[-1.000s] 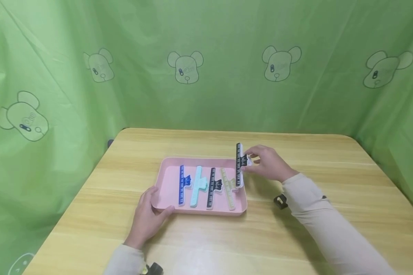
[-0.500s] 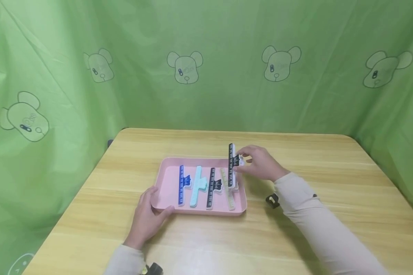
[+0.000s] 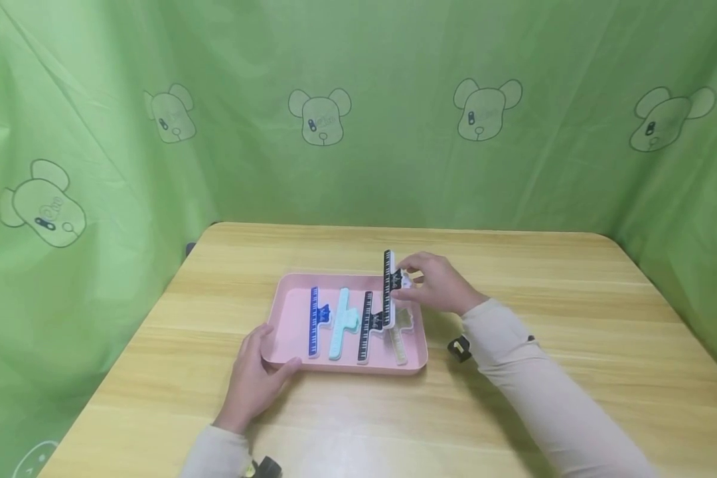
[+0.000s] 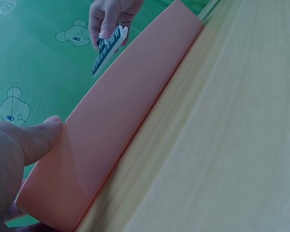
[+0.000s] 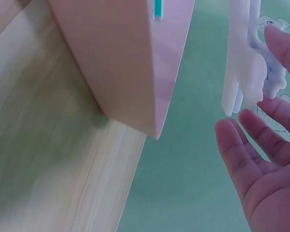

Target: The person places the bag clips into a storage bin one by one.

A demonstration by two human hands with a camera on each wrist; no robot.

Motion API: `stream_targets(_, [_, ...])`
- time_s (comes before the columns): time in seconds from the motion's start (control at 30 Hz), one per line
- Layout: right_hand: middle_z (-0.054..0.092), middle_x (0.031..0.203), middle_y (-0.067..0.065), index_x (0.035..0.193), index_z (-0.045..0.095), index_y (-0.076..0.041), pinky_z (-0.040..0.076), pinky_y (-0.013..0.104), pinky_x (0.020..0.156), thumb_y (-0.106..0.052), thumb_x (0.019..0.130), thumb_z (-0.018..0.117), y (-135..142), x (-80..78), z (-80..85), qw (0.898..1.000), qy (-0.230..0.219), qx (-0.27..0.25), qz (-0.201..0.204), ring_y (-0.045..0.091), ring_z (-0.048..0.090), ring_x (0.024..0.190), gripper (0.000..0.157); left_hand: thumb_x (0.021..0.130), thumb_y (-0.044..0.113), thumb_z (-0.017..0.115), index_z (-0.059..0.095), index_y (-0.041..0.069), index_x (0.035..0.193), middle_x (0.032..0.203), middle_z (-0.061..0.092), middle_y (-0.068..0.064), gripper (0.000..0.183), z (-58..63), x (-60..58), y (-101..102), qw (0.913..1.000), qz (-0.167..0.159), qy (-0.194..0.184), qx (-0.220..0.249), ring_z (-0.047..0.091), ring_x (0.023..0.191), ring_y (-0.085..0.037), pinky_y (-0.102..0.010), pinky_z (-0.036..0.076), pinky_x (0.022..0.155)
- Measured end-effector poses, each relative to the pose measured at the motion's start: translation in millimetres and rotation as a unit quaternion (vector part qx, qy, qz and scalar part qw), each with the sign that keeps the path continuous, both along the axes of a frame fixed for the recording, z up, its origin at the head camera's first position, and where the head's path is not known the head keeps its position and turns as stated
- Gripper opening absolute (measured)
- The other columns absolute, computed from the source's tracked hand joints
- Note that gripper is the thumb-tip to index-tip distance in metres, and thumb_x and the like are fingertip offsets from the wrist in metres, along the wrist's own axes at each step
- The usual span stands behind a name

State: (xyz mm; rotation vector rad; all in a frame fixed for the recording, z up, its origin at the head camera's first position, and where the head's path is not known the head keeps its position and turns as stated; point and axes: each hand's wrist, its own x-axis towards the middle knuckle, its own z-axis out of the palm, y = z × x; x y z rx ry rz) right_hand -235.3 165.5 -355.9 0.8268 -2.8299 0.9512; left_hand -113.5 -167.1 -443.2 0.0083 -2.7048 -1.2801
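Note:
My right hand (image 3: 439, 282) pinches a black piano-key clip (image 3: 387, 289) by its handle, the long bar pointing up and down above the right part of the pink tray (image 3: 346, 369). The clip's white back (image 5: 246, 63) shows in the right wrist view. My left hand (image 3: 253, 378) grips the tray's front left corner, the thumb (image 4: 46, 137) against the front wall. Inside the tray lie a blue clip (image 3: 314, 325), a mint clip (image 3: 339, 325), another black clip (image 3: 364, 332) and a cream clip (image 3: 399, 345), which the held clip partly hides.
The tray stands on a wooden table (image 3: 514, 398) with rounded far corners. A green curtain (image 3: 394, 179) printed with bear heads surrounds the table at the back and sides.
My right hand has carried the black clip to the left, from the tray's right edge to over the cream clip. The left hand stays at the tray's corner.

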Motion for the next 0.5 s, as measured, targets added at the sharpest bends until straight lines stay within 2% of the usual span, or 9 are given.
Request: stream_targets(0.5, [0.060, 0.121, 0.017, 0.123, 0.060, 0.000, 0.055, 0.036, 0.089, -0.029, 0.078, 0.081, -23, -1.2, -0.4, 1.000, -0.019, -0.010, 0.005, 0.032, 0.061, 0.108, 0.058, 0.079, 0.034, 0.080, 0.035, 0.000, 0.143, 0.150, 0.031, -0.025, 0.085, -1.8, -1.0, 0, 0.9999, -0.002, 0.011, -0.003, 0.036, 0.134, -0.044, -0.054, 0.029, 0.111])
